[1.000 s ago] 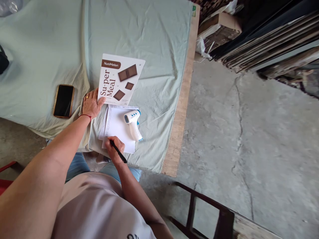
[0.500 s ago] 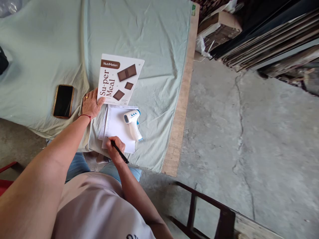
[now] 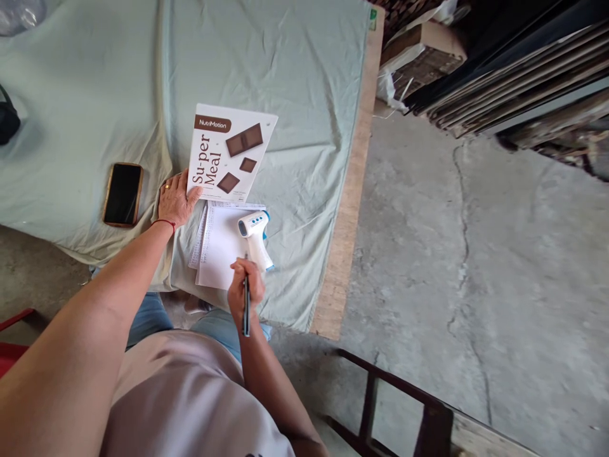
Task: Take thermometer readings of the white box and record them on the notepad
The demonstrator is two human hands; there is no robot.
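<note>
My left hand (image 3: 177,198) grips the lower left edge of a white box (image 3: 233,152) printed "NutriMotion Su-per Meal" with brown chocolate shapes. The box is tilted up above the top of some sheets of paper (image 3: 216,244), printed along their left edge. A black pen (image 3: 246,304) is held in my right hand (image 3: 245,289), over the lower right corner of the paper. Between the box and my right hand, a white and blue infrared thermometer (image 3: 257,238) lies on the paper's right side.
Left of my left hand, a phone (image 3: 123,194) lies on the pale green cloth (image 3: 295,76) over the table. A black object (image 3: 7,117) sits at the far left edge. A bare wooden strip (image 3: 349,222) borders the table's right side. A dark metal frame (image 3: 368,406) stands lower right.
My right hand has moved right with the pen, from the paper's lower left to its lower right, and the pen now points more upright. The left hand and box stay nearly still.
</note>
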